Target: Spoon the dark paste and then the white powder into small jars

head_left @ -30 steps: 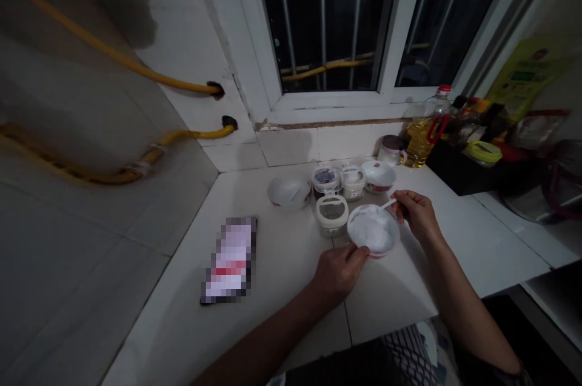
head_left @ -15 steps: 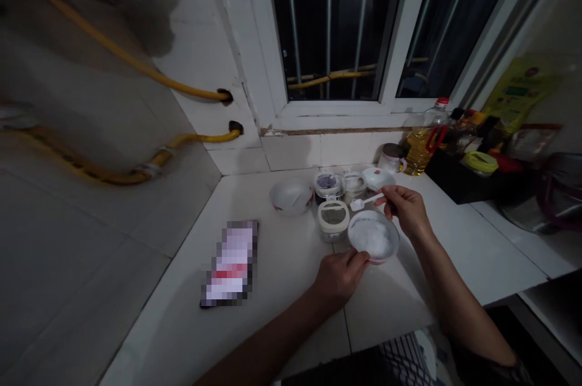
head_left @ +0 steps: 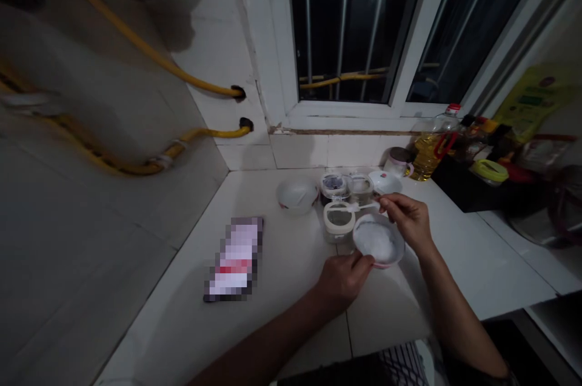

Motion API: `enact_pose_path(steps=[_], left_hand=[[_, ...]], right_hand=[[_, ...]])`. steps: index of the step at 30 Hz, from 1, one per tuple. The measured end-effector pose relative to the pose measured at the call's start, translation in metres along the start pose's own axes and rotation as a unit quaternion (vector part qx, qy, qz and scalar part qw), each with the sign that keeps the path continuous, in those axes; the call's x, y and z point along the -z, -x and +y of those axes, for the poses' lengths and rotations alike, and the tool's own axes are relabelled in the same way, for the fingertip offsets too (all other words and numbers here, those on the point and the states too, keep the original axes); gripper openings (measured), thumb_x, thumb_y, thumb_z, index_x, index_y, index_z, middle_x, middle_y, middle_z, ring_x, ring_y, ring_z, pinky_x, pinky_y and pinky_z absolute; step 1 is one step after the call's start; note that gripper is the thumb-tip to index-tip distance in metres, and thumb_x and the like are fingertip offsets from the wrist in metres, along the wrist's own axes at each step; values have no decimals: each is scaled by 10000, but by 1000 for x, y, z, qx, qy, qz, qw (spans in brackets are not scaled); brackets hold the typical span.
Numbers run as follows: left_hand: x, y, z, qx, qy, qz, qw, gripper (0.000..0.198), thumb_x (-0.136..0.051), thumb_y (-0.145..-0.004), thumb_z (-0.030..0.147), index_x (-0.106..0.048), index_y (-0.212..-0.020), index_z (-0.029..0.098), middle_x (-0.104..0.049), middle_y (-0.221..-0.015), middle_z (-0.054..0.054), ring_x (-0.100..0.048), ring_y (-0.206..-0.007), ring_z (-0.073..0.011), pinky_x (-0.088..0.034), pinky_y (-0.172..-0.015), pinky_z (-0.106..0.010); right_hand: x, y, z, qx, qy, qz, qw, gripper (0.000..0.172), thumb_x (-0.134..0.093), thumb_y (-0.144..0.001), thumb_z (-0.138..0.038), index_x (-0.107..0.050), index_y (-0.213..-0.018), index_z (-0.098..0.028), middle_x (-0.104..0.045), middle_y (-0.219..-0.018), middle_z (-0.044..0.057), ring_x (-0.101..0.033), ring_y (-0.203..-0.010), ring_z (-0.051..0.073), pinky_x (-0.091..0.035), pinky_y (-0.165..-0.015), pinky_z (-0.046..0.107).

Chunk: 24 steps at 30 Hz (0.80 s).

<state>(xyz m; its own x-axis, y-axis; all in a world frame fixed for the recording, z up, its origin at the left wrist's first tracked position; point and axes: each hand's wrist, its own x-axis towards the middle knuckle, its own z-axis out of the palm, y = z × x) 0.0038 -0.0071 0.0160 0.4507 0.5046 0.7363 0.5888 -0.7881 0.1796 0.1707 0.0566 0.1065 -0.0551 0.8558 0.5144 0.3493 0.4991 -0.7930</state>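
Two hands at work on a white tiled counter [head_left: 282,289] under a barred window [head_left: 364,22]. Left hand [head_left: 343,277] curled around the near-left rim of the bowl [head_left: 379,242], thumb on the edge, gripping it. Bowl sits on the counter, white contents, pinkish base, just right of a clear jar [head_left: 339,220].

Right hand [head_left: 407,219] pinches the handle of a small white spoon [head_left: 361,207] between thumb and fingertips. Spoon is roughly level, scoop end pointing left, held above the far rim of the bowl and close to the clear jar's top. Cannot tell if the scoop is loaded.

Behind: an empty white bowl [head_left: 297,194], two small jars [head_left: 348,186] side by side, a lidded white dish [head_left: 385,181], a mug [head_left: 399,162], then an oil bottle [head_left: 431,146] with red cap. Black tray [head_left: 459,189] of condiments at far right.

Pixelated flat object [head_left: 235,259] lies on the counter, well left of the hands. Yellow hoses [head_left: 182,143] run along the left wall into holes beside the window frame. Checked fabric [head_left: 404,362] at bottom edge.
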Motion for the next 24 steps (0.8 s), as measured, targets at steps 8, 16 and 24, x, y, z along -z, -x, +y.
enact_pose_path(steps=[8,16,24], left_hand=[[1,0,1,10,9,-6,1000,257,-368,-995,239,-606,-934,163,-640,-688,-16,-622,-552,-118,-486,-529,-199],[4,-2,2,17,11,-14,1000,277,-356,-1000,241,-608,-909,169,-634,-675,-6,-610,-549,-106,-479,-536,-187],[4,-2,2,16,15,-12,1000,273,-356,-1000,242,-597,-895,169,-631,-668,-4,-610,-540,-110,-461,-514,-191]], right_hand=[[45,-8,14,-106,16,-30,994,367,-635,-763,-510,-680,-765,-146,-458,-510,-45,-355,-411,68,-284,-390,208],[50,1,4,-150,68,-128,978,343,-633,-756,-476,-631,-620,-162,-457,-432,-52,-386,-384,71,-309,-390,205],[44,-9,22,-255,-53,-70,963,350,-743,-586,-480,-641,-624,-148,-521,-418,-49,-413,-297,67,-320,-314,200]])
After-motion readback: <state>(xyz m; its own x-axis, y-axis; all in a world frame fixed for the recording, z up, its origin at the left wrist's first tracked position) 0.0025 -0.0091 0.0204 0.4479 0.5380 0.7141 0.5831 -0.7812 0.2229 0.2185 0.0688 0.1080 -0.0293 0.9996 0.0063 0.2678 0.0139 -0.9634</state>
